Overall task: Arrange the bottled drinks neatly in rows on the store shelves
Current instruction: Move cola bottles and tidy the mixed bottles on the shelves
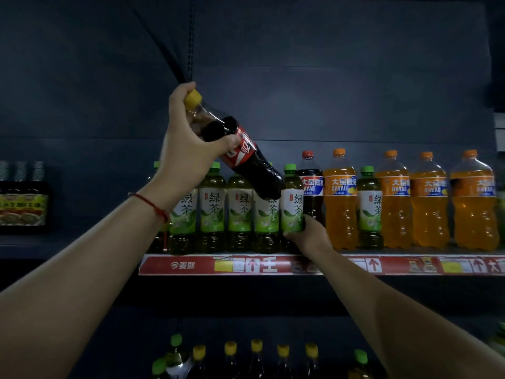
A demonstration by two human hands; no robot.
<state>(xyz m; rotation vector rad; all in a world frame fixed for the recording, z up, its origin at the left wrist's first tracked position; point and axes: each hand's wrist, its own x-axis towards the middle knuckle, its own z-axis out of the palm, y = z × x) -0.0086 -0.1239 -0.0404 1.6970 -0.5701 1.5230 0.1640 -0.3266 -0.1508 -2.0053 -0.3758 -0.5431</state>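
The left hand grips a dark plastic cola bottle with a yellow cap, tilted above the green tea row. The right hand clasps the base of a green-capped tea bottle, likely opening a slot. Next, probably stand the cola upright beside the dark red-capped bottle just right of that hand.

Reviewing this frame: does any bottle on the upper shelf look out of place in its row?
Yes. One green tea bottle stands alone among the orange soda bottles, apart from the green tea row further left. The left hand also holds a cola bottle tilted above that row, not yet shelved.
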